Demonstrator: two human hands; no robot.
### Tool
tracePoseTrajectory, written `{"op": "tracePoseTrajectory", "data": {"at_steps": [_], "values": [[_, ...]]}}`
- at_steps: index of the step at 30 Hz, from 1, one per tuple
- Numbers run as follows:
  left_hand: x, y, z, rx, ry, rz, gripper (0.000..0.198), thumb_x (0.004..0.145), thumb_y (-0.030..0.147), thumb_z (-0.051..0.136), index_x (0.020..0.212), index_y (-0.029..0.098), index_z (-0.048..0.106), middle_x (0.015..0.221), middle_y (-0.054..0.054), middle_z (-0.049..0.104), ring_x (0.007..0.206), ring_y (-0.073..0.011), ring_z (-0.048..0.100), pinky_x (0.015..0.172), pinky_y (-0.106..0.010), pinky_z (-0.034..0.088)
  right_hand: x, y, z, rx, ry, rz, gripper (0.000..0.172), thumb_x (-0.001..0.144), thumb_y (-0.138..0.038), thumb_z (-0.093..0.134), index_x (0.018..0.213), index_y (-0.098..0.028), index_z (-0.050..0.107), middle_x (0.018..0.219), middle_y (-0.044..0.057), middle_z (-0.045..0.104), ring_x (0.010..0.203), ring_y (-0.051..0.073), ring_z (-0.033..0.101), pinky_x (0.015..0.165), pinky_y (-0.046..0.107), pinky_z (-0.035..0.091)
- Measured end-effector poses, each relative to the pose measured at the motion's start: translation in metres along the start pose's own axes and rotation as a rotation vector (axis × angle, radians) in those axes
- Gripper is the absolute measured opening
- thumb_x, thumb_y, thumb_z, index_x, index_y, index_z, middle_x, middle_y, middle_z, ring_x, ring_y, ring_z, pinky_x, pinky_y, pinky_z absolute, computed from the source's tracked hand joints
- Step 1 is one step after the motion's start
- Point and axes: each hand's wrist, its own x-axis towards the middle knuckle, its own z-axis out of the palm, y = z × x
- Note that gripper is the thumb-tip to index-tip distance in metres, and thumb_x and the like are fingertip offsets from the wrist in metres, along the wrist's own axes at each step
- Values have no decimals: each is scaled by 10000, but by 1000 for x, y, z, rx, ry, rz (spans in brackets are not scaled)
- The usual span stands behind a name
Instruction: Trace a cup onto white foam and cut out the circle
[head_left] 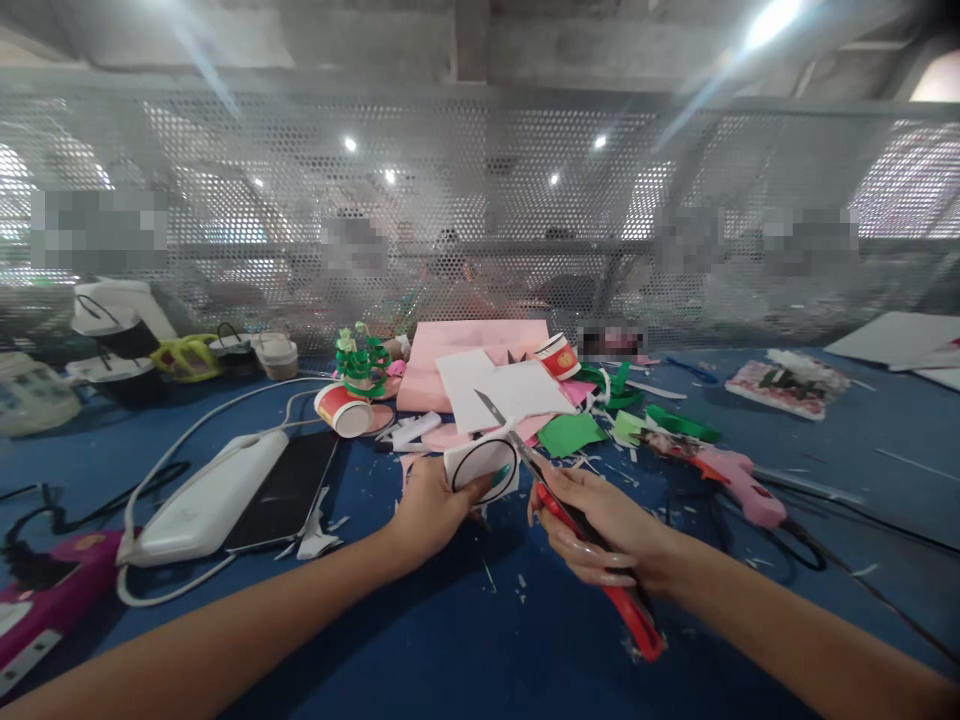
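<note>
My left hand pinches a small piece of white paper that has a black circle drawn on it. In my right hand is a pair of scissors with red and black handles, its blades pointing up and to the left. Those blades pass at the right edge of the paper; whether they are cutting into it I cannot tell. Just behind my hands lie white paper sheets, pink paper and a green paper piece.
Left are a white power bank, a black phone, a magenta power strip and a red paper cup. A pink glue gun with its cord lies right. Paper scraps litter the blue table; a perforated metal screen stands behind.
</note>
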Motion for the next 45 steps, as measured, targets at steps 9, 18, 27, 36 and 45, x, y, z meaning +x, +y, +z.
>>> {"op": "tracePoseTrajectory", "data": {"at_steps": [9, 18, 27, 36, 45], "values": [[-7, 6, 0, 240, -2, 111, 217, 747, 335, 553, 651, 144, 591, 496, 8, 534, 455, -102, 464, 434, -202, 364, -1, 1, 2, 16, -26, -11, 341, 865, -439, 425, 747, -140, 537, 382, -81, 465, 193, 9, 211, 188, 122, 236], [4, 1, 0, -180, 62, -94, 297, 698, 364, 614, 910, 159, 583, 713, -16, 651, 552, -158, 604, 469, -260, 507, 7, 3, -4, 85, -67, 13, 376, 818, -467, 495, 712, -112, 556, 342, -79, 446, 192, 8, 207, 192, 116, 230], [6, 1, 0, -327, 63, -134, 409, 671, 333, 650, 1018, 137, 557, 799, -58, 679, 621, -181, 640, 474, -264, 537, 11, 5, -14, 188, -84, 86, 403, 847, -484, 431, 726, -123, 562, 351, -77, 429, 214, 17, 204, 193, 116, 218], [7, -3, 0, -307, 35, -100, 355, 669, 306, 643, 975, 139, 577, 780, -40, 668, 608, -171, 625, 472, -264, 532, 9, 3, -12, 183, -116, 99, 418, 862, -496, 385, 713, -134, 532, 373, -81, 445, 198, 7, 190, 196, 114, 205], [2, 0, -1, -110, -15, -73, 282, 681, 296, 630, 908, 129, 627, 739, -30, 652, 564, -140, 584, 493, -255, 526, 4, -2, -3, 211, -128, 101, 482, 867, -515, 344, 676, -124, 552, 343, -72, 432, 191, 5, 176, 183, 100, 220]]}}
